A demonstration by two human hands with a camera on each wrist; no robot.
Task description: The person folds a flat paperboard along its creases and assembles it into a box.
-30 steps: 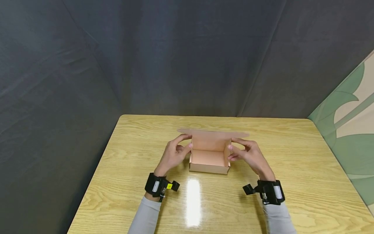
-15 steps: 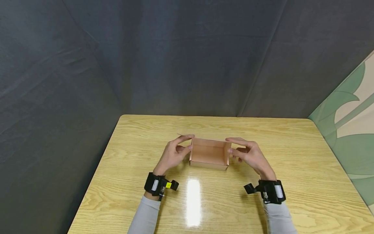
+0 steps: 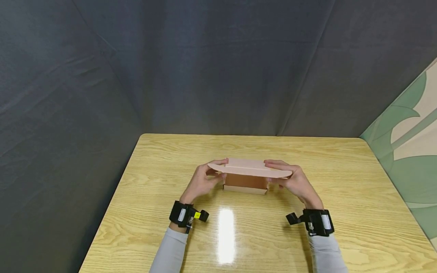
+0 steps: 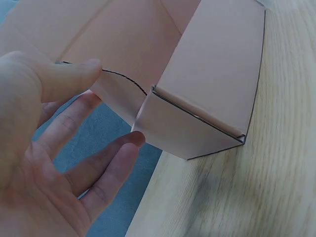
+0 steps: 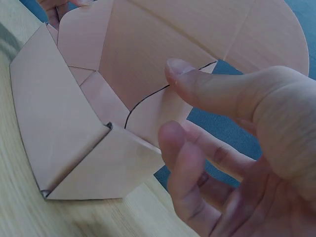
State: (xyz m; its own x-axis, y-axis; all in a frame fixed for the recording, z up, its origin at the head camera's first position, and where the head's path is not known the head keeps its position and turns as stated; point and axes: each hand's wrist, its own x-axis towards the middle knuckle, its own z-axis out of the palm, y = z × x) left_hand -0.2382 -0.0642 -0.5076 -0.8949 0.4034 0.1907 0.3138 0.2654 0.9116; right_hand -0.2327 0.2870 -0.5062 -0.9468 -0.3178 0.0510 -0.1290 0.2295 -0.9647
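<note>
A small plain cardboard box (image 3: 245,189) sits near the middle of the table, its lid (image 3: 249,163) tilted forward over the inside with a gap at the front. At the box's left side, my left hand (image 3: 203,184) pinches a side flap (image 4: 118,86) between thumb and fingers; the other fingers touch or lie close to the side wall (image 4: 173,121). My right hand (image 3: 297,184) does likewise on the right, its thumb over the curved flap (image 5: 158,106) and its fingers outside. In the head view, the lid hides part of the thumbs and the box's interior.
The wooden table (image 3: 136,227) carries the box, with a bright light reflection in front. A dark curtain (image 3: 218,68) hangs behind and to the left. A green leaf-patterned surface (image 3: 403,159) borders the right side. Camera bands (image 3: 318,222) circle both wrists.
The lid stood up at the back, then dropped nearly out of sight, and now leans forward over the box. The box has shifted slightly away; both hands stay at its sides.
</note>
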